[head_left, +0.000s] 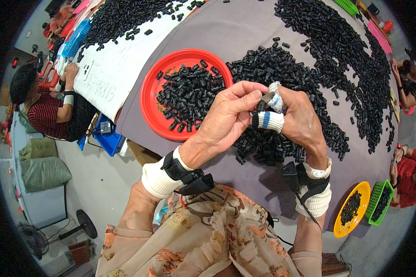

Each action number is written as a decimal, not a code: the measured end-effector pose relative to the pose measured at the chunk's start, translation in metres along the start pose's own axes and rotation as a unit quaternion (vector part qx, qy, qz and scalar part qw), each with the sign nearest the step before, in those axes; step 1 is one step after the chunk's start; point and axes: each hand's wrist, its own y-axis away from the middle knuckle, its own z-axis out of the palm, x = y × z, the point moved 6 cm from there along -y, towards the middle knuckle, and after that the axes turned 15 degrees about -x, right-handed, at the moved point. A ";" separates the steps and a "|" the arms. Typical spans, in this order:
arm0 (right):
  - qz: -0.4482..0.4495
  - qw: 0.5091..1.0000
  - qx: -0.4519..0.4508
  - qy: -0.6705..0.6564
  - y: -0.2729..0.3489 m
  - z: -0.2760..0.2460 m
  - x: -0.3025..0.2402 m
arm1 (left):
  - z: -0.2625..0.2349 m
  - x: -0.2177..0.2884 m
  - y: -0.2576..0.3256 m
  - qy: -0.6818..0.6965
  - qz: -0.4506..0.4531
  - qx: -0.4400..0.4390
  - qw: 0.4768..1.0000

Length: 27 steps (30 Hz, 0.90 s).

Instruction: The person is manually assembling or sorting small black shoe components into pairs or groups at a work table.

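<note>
My left hand and my right hand meet over the table, near a pile of small black plastic parts. The thumb and index finger of my left hand are pinched together; what they hold is too small to make out. White finger covers with blue stripes wrap fingers of my right hand, which is closed. A small grey pointed piece shows between the hands, by the right fingers. Just left of my hands stands a round red tray holding many black parts.
More black parts spread across the grey tablecloth. A yellow plate and green basket of parts stand at right. A person in a striped top sits left, by a white-covered table. Other people sit at right.
</note>
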 end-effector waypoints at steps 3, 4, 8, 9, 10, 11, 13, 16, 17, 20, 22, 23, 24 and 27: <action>-0.007 1.000 0.000 0.008 0.000 0.000 0.001 | -0.001 -0.001 -0.001 -0.005 0.007 -0.006 1.000; -0.007 1.000 0.001 0.009 0.000 0.000 0.001 | 0.000 -0.001 -0.001 -0.006 0.010 -0.006 1.000; -0.008 1.000 -0.001 -0.009 -0.001 0.003 0.001 | 0.004 0.001 0.000 -0.015 0.012 -0.008 1.000; -0.014 1.000 0.002 -0.014 -0.002 0.004 0.001 | 0.003 0.001 0.001 -0.014 0.010 0.004 1.000; -0.015 1.000 0.002 -0.013 -0.002 0.004 0.002 | 0.002 0.002 0.002 -0.013 0.009 0.017 1.000; -0.024 1.000 -0.002 -0.001 -0.003 0.005 0.002 | 0.002 0.003 0.002 -0.014 0.010 0.017 1.000; -0.031 0.999 -0.006 0.013 -0.001 0.004 0.001 | -0.001 0.006 0.003 -0.009 0.006 0.013 1.000; 0.039 0.997 0.000 -0.067 0.009 -0.001 0.015 | -0.018 0.026 0.010 -0.095 0.015 0.028 0.995; 0.048 0.995 0.022 -0.083 0.015 -0.004 0.024 | -0.026 0.036 0.016 -0.134 0.035 0.055 0.989; 0.113 0.986 0.086 -0.086 0.035 -0.023 0.046 | -0.053 0.077 0.038 -0.308 0.061 0.157 0.936; 0.129 0.977 0.110 -0.128 0.043 -0.028 0.057 | -0.078 0.105 0.058 -0.431 0.064 0.211 0.875; 0.133 0.973 0.119 -0.143 0.046 -0.031 0.061 | -0.089 0.114 0.066 -0.479 0.056 0.235 0.844; 0.151 0.965 0.124 -0.174 0.052 -0.033 0.067 | -0.086 0.115 0.068 -0.494 0.055 0.249 0.831; 0.123 0.960 0.155 -0.198 0.062 -0.036 0.079 | -0.067 0.088 0.050 -0.533 0.013 0.194 0.824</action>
